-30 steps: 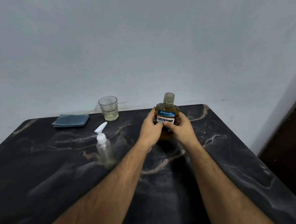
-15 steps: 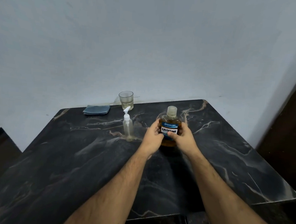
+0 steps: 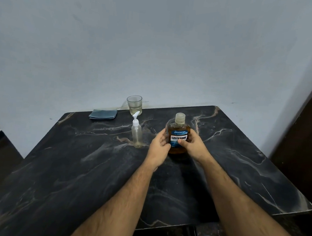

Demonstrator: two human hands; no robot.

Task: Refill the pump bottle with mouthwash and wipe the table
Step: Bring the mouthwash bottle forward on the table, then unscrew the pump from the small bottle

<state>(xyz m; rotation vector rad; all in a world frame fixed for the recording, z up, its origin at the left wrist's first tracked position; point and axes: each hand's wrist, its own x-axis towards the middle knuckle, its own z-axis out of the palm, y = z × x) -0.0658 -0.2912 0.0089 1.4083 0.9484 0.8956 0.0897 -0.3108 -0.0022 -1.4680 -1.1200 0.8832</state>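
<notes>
You have one view only, a wide-angle camera on your head, so no second view shares any of the scene. It looks forward and down across the black marble-patterned table [image 3: 75, 167] towards the pale blue-grey wall [image 3: 156, 45] behind it. Your bare forearms enter from the bottom edge and run up to the middle of the frame, so the camera sits close above the near table edge. The far edge meets the wall about halfway up. The right corner and right edge show; the left side is cut off.
</notes>
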